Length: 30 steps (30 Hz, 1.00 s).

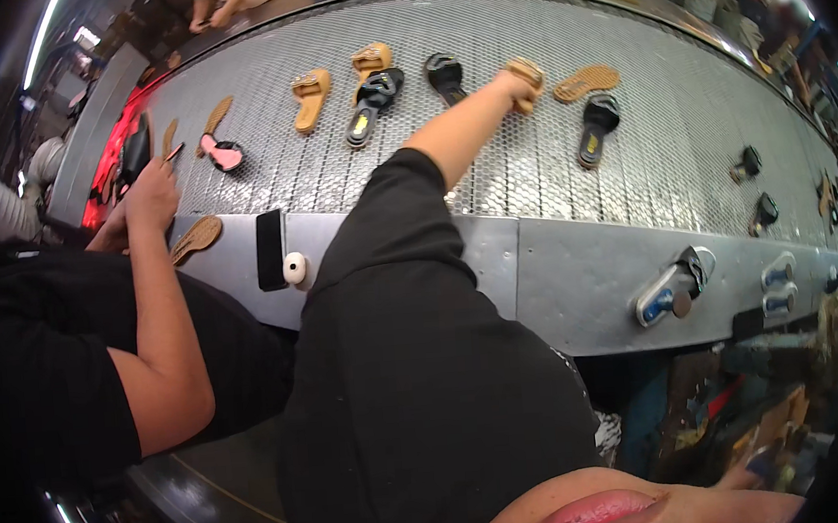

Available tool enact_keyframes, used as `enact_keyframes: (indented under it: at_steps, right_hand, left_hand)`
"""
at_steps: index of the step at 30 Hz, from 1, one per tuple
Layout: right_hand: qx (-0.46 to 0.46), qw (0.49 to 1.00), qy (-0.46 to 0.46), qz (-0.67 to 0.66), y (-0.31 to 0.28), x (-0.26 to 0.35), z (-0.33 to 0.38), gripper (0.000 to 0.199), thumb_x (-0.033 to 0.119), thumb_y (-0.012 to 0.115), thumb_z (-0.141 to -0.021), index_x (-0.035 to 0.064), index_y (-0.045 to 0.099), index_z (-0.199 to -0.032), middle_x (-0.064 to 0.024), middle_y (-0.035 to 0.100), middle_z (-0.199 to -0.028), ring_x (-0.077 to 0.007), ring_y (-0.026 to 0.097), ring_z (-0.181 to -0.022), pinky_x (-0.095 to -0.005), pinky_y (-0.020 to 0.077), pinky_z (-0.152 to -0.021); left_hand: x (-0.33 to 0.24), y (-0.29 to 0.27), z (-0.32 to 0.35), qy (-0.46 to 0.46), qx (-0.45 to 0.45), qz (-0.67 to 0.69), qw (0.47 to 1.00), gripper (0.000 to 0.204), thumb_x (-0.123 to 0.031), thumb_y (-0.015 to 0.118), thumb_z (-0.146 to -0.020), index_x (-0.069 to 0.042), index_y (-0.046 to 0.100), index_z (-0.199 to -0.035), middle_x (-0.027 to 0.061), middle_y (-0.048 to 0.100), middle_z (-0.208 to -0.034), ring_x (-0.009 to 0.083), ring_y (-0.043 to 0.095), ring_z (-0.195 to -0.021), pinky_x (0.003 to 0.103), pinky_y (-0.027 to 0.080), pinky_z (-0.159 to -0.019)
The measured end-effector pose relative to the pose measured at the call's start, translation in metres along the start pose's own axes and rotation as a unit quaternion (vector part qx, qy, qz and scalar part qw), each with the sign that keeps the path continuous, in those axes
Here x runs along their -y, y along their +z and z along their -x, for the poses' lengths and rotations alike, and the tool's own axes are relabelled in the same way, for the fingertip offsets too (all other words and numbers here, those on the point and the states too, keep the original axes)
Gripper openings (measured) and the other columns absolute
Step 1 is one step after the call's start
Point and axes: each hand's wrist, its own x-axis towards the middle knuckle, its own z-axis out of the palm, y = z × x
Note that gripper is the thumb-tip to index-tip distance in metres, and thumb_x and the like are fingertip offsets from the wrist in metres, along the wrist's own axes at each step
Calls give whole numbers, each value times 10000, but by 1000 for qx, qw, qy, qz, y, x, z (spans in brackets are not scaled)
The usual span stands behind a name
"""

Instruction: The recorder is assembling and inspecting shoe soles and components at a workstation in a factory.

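Observation:
My left arm, in a black sleeve, reaches out over the wide metal mesh conveyor (pixel 684 165). At its end my left hand (pixel 518 91) is closed on a tan slide sandal (pixel 524 68) with a strap across it. Just right of the hand lies a tan sandal sole (pixel 586 82), and below that a black slide sandal (pixel 597 130). Left of the hand, another black slide sandal (pixel 444 73) is partly hidden by my forearm. My right hand is not in view.
Further left stand tan sandals (pixel 311 101) and a black sandal (pixel 374 107). A co-worker's hand (pixel 152 195) is beside a pink-lined sandal (pixel 224 156). On the metal ledge (pixel 576 280) lie a phone (pixel 271 250), a white case (pixel 294 268) and a sandal on a blue-and-white form (pixel 665 303).

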Motion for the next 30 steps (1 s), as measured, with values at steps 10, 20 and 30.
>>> enact_keyframes:
  at_steps: [10, 20, 30]
  right_hand:
    - [-69, 836, -82, -539, 3, 42, 187, 594, 60, 760, -771, -23, 510, -1303, -123, 566, -1317, -230, 568, -1131, -370, 416, -1014]
    - [144, 735, -174, -639, -72, 114, 313, 462, -42, 635, -683, 55, 395, -1066, -200, 507, -1354, -378, 355, -1387, -462, 231, -1142]
    - [-32, 819, -103, -564, -58, 76, 277, 522, 18, 758, -663, 49, 453, -1085, -207, 554, -1312, -308, 508, -1243, -409, 389, -1039]
  left_hand:
    - [-2, 152, 341, -125, 530, 332, 770, 533, 20, 648, -794, 5, 471, -1297, 197, 615, -1192, 266, 636, -1059, 408, 537, -911]
    - [-46, 256, 340, 5, 445, 275, 852, 337, -146, 613, -895, -57, 477, -1189, 65, 621, -951, 204, 633, -914, 343, 535, -766]
    - [-31, 238, 414, 236, 640, -135, 719, 443, -144, 626, -924, -74, 523, -1350, 88, 572, -1230, 162, 602, -982, 288, 487, -841]
